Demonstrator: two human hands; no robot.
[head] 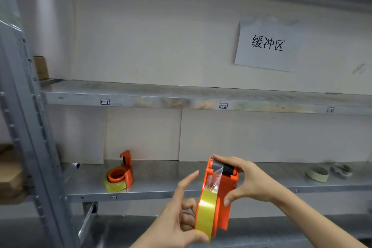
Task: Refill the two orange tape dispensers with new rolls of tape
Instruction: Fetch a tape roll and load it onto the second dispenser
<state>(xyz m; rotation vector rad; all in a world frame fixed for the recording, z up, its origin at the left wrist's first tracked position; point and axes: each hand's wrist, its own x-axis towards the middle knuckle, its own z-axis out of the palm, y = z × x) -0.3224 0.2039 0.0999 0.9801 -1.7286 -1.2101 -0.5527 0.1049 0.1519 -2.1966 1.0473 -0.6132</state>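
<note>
I hold an orange tape dispenser (pixel 223 197) upright in front of the lower shelf, with a yellowish roll of tape (pixel 207 213) loaded in it. My left hand (pixel 177 221) grips the roll's lower edge, index finger raised. My right hand (pixel 249 181) clasps the dispenser's top and presses the clear tape end (pixel 216 173) over the black roller. A second orange dispenser (pixel 122 173), also loaded with a yellowish roll, lies on the lower shelf to the left.
The metal lower shelf (pixel 171 179) carries two spent tape cores (pixel 318 173) at the right. An upper shelf (pixel 201 96) runs above, with a paper sign (pixel 267 44) on the wall. A grey rack upright (pixel 26 127) stands at left, cardboard beyond it.
</note>
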